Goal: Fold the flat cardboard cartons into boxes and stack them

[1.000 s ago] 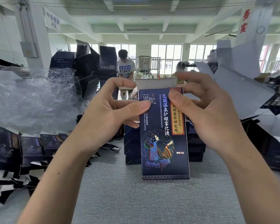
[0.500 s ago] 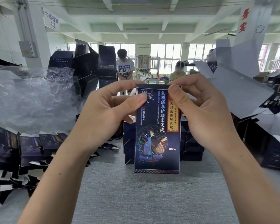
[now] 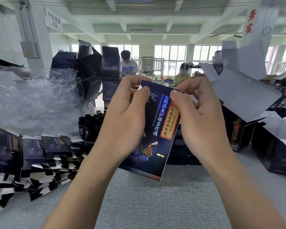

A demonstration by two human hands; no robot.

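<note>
Carton (image 3: 157, 126) is leaning upright-ish, and you're pinching its far top edge from both sides, left hand (image 3: 127, 123) and right hand (image 3: 201, 123) equally close.

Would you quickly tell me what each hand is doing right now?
Left hand: closed, gripping the dark blue carton by its left side.
Right hand: closed, pinching the same carton's top right corner.

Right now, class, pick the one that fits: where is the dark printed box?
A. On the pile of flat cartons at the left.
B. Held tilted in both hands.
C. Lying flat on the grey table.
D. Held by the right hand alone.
B: the left hand and the right hand both grip the dark printed box, which is tilted.
</note>
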